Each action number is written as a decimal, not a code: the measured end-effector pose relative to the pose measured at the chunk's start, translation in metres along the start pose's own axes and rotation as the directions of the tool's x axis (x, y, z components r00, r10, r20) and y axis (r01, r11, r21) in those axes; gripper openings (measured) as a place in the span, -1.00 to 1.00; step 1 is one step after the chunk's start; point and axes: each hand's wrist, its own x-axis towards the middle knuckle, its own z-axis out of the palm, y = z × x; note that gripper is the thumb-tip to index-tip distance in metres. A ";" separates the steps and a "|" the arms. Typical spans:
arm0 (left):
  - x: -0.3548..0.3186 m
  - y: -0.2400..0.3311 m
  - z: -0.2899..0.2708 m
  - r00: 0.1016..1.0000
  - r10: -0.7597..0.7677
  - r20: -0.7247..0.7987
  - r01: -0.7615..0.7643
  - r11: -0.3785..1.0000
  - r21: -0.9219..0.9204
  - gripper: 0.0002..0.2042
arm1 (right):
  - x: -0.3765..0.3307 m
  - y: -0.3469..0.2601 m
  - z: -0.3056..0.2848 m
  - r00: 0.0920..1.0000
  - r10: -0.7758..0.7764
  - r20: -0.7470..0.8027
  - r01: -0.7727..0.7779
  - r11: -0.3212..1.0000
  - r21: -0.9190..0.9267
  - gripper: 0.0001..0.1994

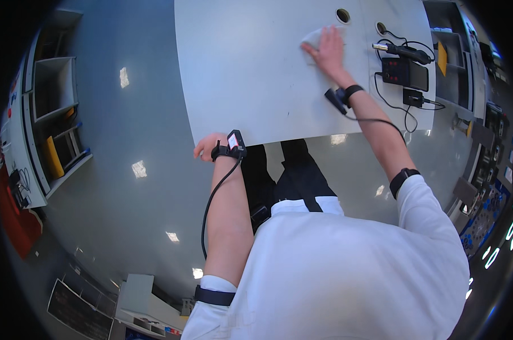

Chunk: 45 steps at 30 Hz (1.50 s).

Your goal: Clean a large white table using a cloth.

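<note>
Cloth (pixel 315 37), white, far on tabletop (pixel 251 73) | right hand (pixel 327 50) flat upon it, fingers spread, pressing, not clenched | left hand (pixel 206 146) at near edge, curled, grasp unclear, well apart.

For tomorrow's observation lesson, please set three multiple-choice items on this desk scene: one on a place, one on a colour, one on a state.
1. Where does the left hand rest?
A. on the table's near edge
B. on the black station
C. on the shelf

2. What colour is the cloth?
A. red
B. white
C. green

3. How is the right hand placed?
A. clenched around a cable
B. raised off the table
C. flat on the cloth

Answers:
1 A, its fingers sit at the grey table edge.
2 B, the cloth looks pale white.
3 C, its spread fingers press the cloth down.
</note>
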 end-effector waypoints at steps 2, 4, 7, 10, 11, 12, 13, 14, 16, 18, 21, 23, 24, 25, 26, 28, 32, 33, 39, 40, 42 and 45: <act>-0.023 -0.004 -0.008 0.999 0.000 0.052 0.003 0.997 -0.072 -0.51 | -0.031 -0.031 -0.003 0.989 -0.143 0.030 0.142 0.989 0.033 0.01; -0.014 -0.006 -0.008 0.996 -0.006 0.086 0.020 0.986 -0.166 -0.52 | -0.073 -0.091 -0.019 0.976 -0.198 0.093 0.187 0.975 0.116 0.00; 0.052 -0.004 0.041 0.960 -0.197 -0.199 0.117 0.928 -0.353 -0.46 | -0.122 -0.159 -0.049 0.960 -0.254 0.115 0.209 0.929 0.306 -0.01; 0.118 -0.001 0.082 0.961 -0.001 -0.275 -0.005 1.000 -0.021 -0.52 | -0.154 -0.192 -0.079 0.936 -0.311 0.163 0.234 0.899 0.370 -0.02; 0.129 0.003 0.085 0.954 0.075 -0.291 -0.049 0.994 0.093 -0.52 | -0.155 -0.195 -0.085 0.941 -0.303 0.151 0.228 0.897 0.380 -0.02; 0.130 0.000 0.095 0.946 0.156 -0.284 -0.092 0.970 0.224 -0.53 | -0.160 -0.190 -0.086 0.938 -0.308 0.157 0.234 0.899 0.369 -0.02; 0.107 -0.003 0.094 0.937 0.263 -0.228 -0.158 0.905 0.395 -0.55 | -0.164 -0.178 -0.085 0.938 -0.299 0.173 0.227 0.910 0.347 -0.02; 0.074 -0.012 0.087 0.923 0.384 -0.039 -0.251 0.674 0.694 -0.56 | -0.173 -0.160 -0.081 0.946 -0.261 0.195 0.193 0.931 0.308 -0.02; 0.027 -0.007 0.043 0.800 0.323 0.506 -0.341 -0.449 0.826 -0.59 | -0.186 -0.139 -0.079 0.951 -0.204 0.231 0.140 0.954 0.265 -0.03; 0.014 0.003 0.010 0.757 0.215 0.617 -0.302 -0.722 0.622 -0.59 | -0.189 -0.115 -0.077 0.976 -0.099 0.194 0.050 0.969 0.240 -0.04; 0.013 0.001 -0.011 0.599 0.274 0.753 -0.235 -0.838 0.492 -0.57 | -0.198 -0.052 -0.078 0.987 0.125 0.105 -0.137 0.984 0.116 -0.08; 0.031 0.007 0.001 0.634 0.202 0.746 -0.190 -0.895 0.404 -0.59 | -0.201 0.002 -0.076 0.976 0.217 0.012 -0.217 0.974 0.068 -0.08; 0.027 0.007 0.006 0.629 0.196 0.753 -0.193 -0.898 0.395 -0.59 | -0.205 0.030 -0.077 0.957 0.288 0.042 -0.289 0.957 0.030 -0.08; 0.024 0.008 0.010 0.693 0.143 0.706 -0.230 -0.885 0.405 -0.56 | -0.208 0.050 -0.078 0.933 0.352 0.069 -0.353 0.936 -0.004 -0.08; 0.022 0.009 0.014 0.751 0.085 0.655 -0.268 -0.867 0.419 -0.52 | -0.209 0.063 -0.079 0.937 0.344 0.068 -0.344 0.939 -0.009 -0.08; 0.038 0.011 0.024 0.752 0.133 0.646 -0.271 -0.831 0.486 -0.54 | -0.201 0.073 -0.078 0.944 0.312 0.103 -0.311 0.950 -0.030 -0.07; 0.089 0.010 0.051 0.761 0.334 0.556 -0.222 -0.672 0.707 -0.63 | -0.168 0.072 -0.065 0.982 0.166 0.089 -0.166 0.986 0.000 -0.07; 0.101 0.006 0.054 0.764 0.377 0.523 -0.200 -0.632 0.748 -0.65 | -0.151 0.072 -0.061 0.992 0.091 0.092 -0.094 0.995 0.026 -0.07; 0.047 -0.001 0.048 0.810 0.434 -0.393 -0.162 0.811 0.562 -0.63 | -0.017 0.028 -0.019 0.972 -0.236 -0.016 0.236 0.971 0.038 -0.11; 0.045 -0.001 0.047 0.810 0.430 -0.398 -0.155 0.813 0.562 -0.63 | 0.005 0.014 -0.014 0.966 -0.251 -0.061 0.253 0.967 0.039 -0.10; 0.031 -0.001 0.045 0.879 0.214 -0.427 -0.118 0.964 0.239 -0.58 | 0.033 -0.010 -0.003 0.971 -0.232 -0.056 0.232 0.973 -0.009 -0.08; 0.008 -0.002 0.032 0.942 -0.100 -0.320 0.009 0.961 -0.275 -0.49 | 0.021 -0.064 0.003 0.956 -0.292 -0.033 0.293 0.955 0.036 -0.08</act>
